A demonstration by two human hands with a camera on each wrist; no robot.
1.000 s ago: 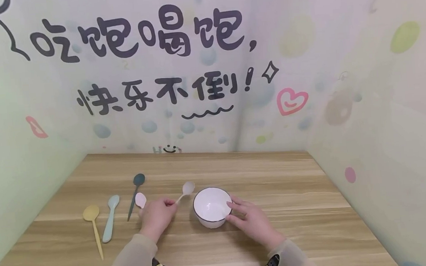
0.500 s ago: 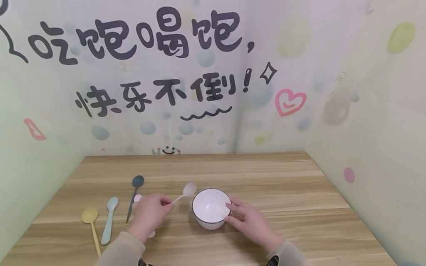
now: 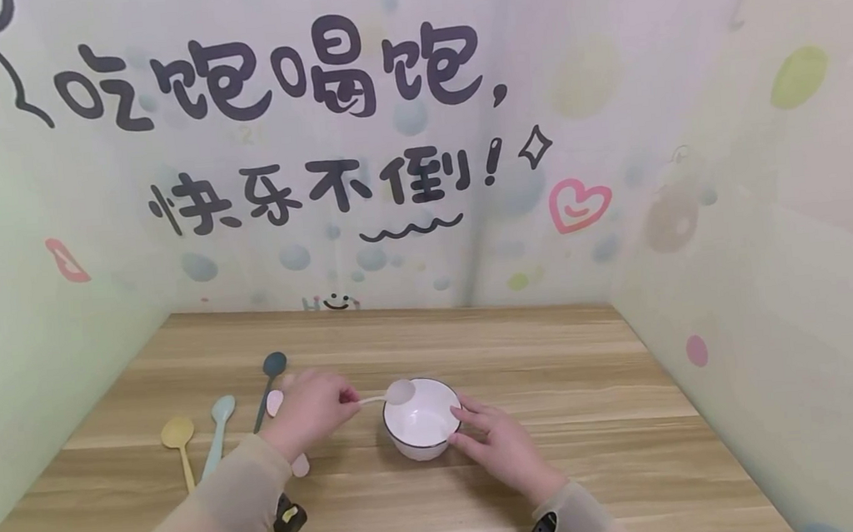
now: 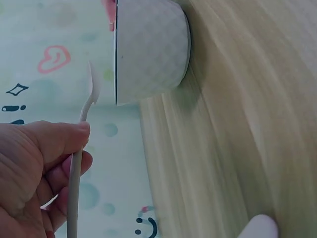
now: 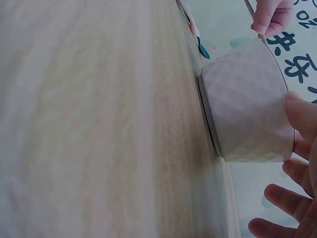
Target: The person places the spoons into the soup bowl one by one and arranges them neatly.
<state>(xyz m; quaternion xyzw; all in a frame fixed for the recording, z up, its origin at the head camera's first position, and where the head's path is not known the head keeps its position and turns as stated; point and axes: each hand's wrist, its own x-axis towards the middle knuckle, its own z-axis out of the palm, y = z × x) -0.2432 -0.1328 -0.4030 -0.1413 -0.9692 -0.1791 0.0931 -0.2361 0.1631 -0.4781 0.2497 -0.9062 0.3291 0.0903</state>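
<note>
Between its thumb and fingers, my left hand [image 3: 313, 413] pinches the handle of a pale beige spoon [image 3: 400, 392]. The spoon's head is over the left part of a white bowl [image 3: 424, 448] with a dark rim, which stands upright on the table. In the left wrist view the spoon [image 4: 74, 193] is raised above the table, its head beside the bowl's rim. My right hand [image 3: 504, 444] holds the bowl's right side at the rim, thumb and forefinger against it. In the right wrist view its other fingers [image 5: 287, 201] are spread below the bowl [image 5: 242, 104].
Left of the bowl lie a yellow spoon [image 3: 177, 433], a light blue spoon [image 3: 223, 410], a dark blue spoon [image 3: 275, 364] and a pink spoon [image 3: 301, 465], the last partly covered by my left hand and arm. Printed walls enclose the wooden table [image 3: 570, 371].
My left hand has lifted the beige spoon and moved it right, from beside the bowl to over its rim. The right hand and bowl have stayed in place.
</note>
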